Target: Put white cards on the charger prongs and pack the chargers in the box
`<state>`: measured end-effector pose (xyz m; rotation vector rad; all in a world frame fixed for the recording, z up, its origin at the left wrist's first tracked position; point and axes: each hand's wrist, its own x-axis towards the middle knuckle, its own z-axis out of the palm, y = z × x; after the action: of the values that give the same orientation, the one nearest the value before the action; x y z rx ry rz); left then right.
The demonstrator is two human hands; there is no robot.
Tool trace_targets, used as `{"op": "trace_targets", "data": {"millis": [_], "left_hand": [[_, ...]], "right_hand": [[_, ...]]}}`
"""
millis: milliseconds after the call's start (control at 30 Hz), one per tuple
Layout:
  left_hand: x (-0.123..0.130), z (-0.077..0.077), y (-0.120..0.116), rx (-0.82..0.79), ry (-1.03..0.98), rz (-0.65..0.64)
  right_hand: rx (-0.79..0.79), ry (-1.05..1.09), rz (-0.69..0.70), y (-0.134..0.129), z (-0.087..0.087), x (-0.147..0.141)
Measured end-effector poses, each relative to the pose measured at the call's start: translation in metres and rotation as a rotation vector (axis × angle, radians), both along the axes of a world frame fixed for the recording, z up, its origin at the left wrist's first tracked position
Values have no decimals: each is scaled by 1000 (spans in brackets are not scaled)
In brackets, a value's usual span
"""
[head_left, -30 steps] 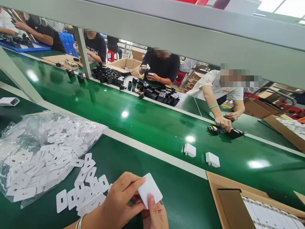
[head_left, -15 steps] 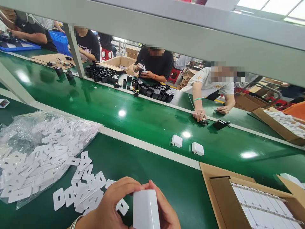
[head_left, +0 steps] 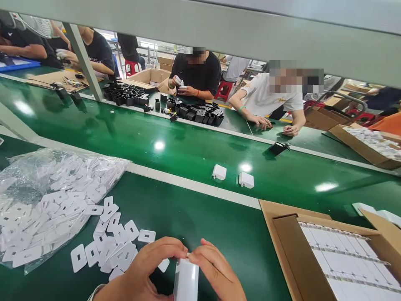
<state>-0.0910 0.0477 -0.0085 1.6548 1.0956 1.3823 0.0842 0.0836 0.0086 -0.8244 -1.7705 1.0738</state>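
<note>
A glossy white box-shaped housing (head_left: pixel 187 281) stands between my hands at the bottom centre. My left hand (head_left: pixel 147 267) is wrapped round its left side, with fingertips at the far upper edge. My right hand (head_left: pixel 217 269) curves over from the right, its fingertips pressed on the far top corner. A small light tip shows between the fingertips; what it belongs to is hidden. Just left of my left hand lies a loose heap of flat white plates (head_left: pixel 117 248) with rectangular cutouts. Many more such plates fill a clear plastic bag (head_left: pixel 62 200) at the far left.
An open cardboard box (head_left: pixel 286 251) with rows of white pieces stands at right. Beyond the pale rail, a green belt (head_left: pixel 131 138) carries two white housings (head_left: pixel 246 179) and a black one (head_left: pixel 278 148). People work across it; a grey beam (head_left: pixel 200 37) crosses overhead.
The housing has turned so a narrower side shows, and my right fingers have moved onto its top edge. The two white housings shifted left in view. The opposite person's hand has drawn back from the belt.
</note>
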Motion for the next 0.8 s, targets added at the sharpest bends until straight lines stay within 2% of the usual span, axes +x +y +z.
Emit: {"op": "trace_targets", "data": {"millis": [133, 300, 367, 433, 533, 600, 667, 800], "left_hand": [[8, -5, -2, -63, -233, 9], [21, -14, -1, -280, -444, -141], [23, -14, 0, -360, -436, -214], [23, -12, 1, -409, -320, -260], [22, -10, 0, -403, -123, -252], [23, -11, -2, -414, -120, -242], [25, -14, -4, -469, -192, -227], [37, -13, -3, -656, -351, -267]], "right_hand": [[-63, -11, 52, 3, -2, 14], [-113, 12, 79, -1, 0, 28], [-65, -58, 39, -5, 3, 33], [15, -155, -46, -11, 6, 38], [122, -257, -157, -21, 4, 42], [153, -265, -177, -25, 1, 43], [120, -238, -186, -28, 2, 44], [-96, -135, -184, -34, 9, 52]]}}
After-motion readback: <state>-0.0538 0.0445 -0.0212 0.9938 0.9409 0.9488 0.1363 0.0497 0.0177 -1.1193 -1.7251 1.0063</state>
